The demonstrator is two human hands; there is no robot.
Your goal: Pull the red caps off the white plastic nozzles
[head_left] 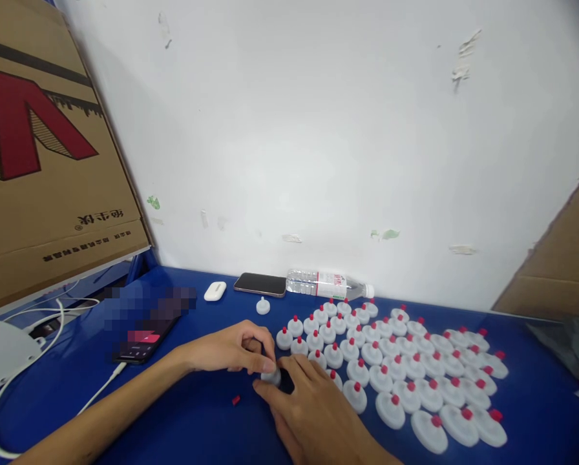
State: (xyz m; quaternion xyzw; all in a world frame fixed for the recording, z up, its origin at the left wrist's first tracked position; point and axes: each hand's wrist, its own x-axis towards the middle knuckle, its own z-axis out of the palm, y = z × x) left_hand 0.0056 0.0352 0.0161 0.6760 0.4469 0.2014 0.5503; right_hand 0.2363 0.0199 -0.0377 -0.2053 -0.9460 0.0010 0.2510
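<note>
A white round nozzle cap point(271, 377) is between my two hands, low over the blue table. My left hand point(241, 349) pinches at its top with thumb and fingers, and this hides the tip, so I cannot tell if it has red on it. From the other side my right hand point(313, 397) grips the cap's body with thumb and fingers. A loose small red tip point(236, 400) lies just left of my right hand. Further back stands another white nozzle cap point(263, 305) with a bare nozzle.
Many white caps with red tips point(408, 392) cover the table's right side. Along the wall lie a water bottle point(328, 284), a dark phone point(259, 284) and a white earbud case point(215, 291). A plugged-in phone point(141, 342) and white cables point(52, 349) are at left, beneath a cardboard box point(52, 194).
</note>
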